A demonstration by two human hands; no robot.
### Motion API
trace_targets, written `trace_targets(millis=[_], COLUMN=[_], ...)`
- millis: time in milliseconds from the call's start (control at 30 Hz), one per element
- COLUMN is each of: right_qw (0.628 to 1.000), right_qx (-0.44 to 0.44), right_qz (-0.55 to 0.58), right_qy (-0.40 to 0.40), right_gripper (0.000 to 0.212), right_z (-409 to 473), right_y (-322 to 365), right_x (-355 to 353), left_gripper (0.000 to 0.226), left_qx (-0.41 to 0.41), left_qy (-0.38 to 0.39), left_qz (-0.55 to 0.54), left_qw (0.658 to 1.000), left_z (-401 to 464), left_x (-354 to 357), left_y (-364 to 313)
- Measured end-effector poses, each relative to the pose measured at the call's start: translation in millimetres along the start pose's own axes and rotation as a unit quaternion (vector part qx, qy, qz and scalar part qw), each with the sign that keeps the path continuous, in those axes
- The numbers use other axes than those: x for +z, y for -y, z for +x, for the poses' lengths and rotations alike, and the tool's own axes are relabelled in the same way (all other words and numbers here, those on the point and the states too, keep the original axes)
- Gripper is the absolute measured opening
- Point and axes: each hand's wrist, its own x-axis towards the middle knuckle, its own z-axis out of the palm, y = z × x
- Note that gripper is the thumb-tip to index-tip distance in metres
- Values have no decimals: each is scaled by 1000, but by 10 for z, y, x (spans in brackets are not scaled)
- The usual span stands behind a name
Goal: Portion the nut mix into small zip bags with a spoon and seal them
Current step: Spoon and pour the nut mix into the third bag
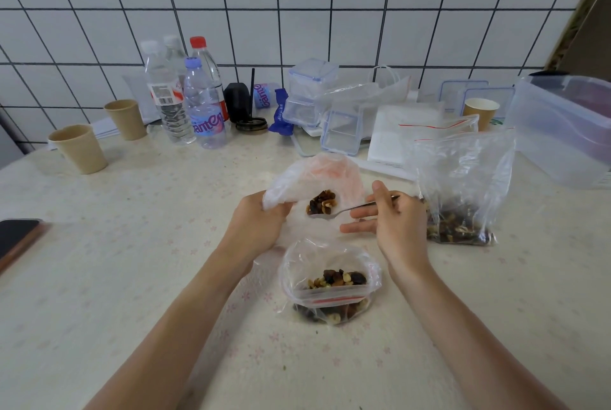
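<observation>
A white tiled wall with dark grout backs a table [132,277] covered in a pale cloth with a faint pink flower print. Near the middle of the table, the left hand [254,224] grips the rim of a small zip bag [310,178], its fingers curled into the plastic and holding the mouth open. The right hand [393,221] pinches the handle of a metal spoon [334,213] between thumb and forefinger, its other fingers stretched out; the spoon's bowl, heaped with nut mix [322,203], sits at the bag's mouth. Nearer the front edge lies a second small zip bag [330,284], open at the top, with nuts and dried fruit inside. To the right stands a large clear zip bag [463,185] with more of the mix in its bottom. Along the back edge stand water bottles [201,105], clear snap-lid containers [310,92] and more zip bags; two beige cups [82,148] sit toward the back left corner, a paper cup [481,112] toward the back right, beside a big clear storage box [562,132]. A dark phone [16,237] lies at the left edge.
</observation>
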Motion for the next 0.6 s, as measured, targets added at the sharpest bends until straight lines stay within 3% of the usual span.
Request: trace_targets(millis=[367,600], right_qw=[1000,1000], right_qx=[-16,5], right_qz=[-3,14], right_qy=[-2,13], right_gripper=[41,42], right_z=[25,49], right_y=[-32,-69], right_x=[60,58], left_gripper=[22,13], left_qx=[-13,-14], left_qy=[33,28], left_qz=[-21,-55], left_qw=[999,998], left_z=[-23,-27], left_x=[-4,-5], left_y=[-5,-29])
